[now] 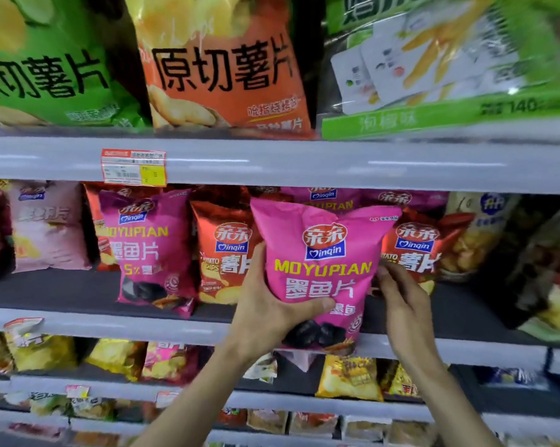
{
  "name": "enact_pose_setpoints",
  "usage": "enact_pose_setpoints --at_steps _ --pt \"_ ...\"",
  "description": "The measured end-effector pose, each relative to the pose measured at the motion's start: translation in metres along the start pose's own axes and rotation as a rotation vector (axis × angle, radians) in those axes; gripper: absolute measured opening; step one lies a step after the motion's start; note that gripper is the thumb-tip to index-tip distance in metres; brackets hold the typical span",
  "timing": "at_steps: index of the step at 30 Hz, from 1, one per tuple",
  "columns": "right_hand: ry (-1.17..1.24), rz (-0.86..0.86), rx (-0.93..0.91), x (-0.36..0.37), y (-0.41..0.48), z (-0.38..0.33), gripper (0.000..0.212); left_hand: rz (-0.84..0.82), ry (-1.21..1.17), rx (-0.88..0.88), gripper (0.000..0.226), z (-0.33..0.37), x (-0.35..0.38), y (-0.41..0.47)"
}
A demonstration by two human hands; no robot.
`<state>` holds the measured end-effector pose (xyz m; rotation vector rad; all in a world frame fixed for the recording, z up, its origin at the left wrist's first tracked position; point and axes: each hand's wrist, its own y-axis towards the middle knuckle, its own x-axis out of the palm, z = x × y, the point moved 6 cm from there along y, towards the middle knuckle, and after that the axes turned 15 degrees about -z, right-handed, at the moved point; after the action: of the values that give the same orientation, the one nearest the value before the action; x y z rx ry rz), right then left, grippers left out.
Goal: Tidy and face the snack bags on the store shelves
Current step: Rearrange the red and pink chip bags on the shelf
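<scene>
The left hand (265, 306) grips the pink snack bag (323, 269) low down, thumb across its front, so the label faces out. The right hand (401, 301), fingers nearly straight, touches the bag's right edge, likely steadying it in front of the red bags (227, 253) just beyond both hands.

Bare forearms (204, 391), left hand (265, 312), right hand (401, 306).

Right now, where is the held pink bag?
Head view, centre: the pink bag is before the middle shelf, between the left red bag and right red bag; the left hand grips it, the right hand is at its edge.
</scene>
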<state>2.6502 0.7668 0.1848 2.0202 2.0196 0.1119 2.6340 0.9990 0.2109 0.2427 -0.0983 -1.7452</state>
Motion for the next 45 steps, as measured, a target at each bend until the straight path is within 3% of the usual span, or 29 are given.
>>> enact_pose_setpoints --at_steps 3,14,19,24,30,39,45 --pt "-0.069 0.107 0.015 -0.033 0.001 0.004 0.014 0.032 0.019 0.012 0.094 -0.006 0.013 0.026" --pt "-0.244 0.166 0.039 -0.062 0.0 0.018 0.028 0.059 0.041 -0.02 0.093 -0.043 0.025 0.058" --pt "-0.24 0.246 0.063 -0.076 0.01 0.03 0.066 0.008 0.175 -0.118 0.1 -0.055 0.024 0.042" --pt "-0.183 0.145 0.142 -0.082 0.026 0.044 0.09 0.019 0.354 -0.161 0.105 -0.075 0.022 0.027" --pt "-0.068 0.033 0.219 -0.076 0.043 0.053 0.11 -0.069 0.308 -0.199 0.096 -0.073 0.016 0.044" --pt "-0.01 0.002 0.255 -0.09 0.046 0.061 0.092 -0.157 0.275 -0.221 0.091 -0.074 0.014 0.051" --pt "-0.001 0.084 0.214 -0.101 0.025 0.047 0.085 -0.149 0.349 -0.21 0.089 -0.072 0.013 0.046"
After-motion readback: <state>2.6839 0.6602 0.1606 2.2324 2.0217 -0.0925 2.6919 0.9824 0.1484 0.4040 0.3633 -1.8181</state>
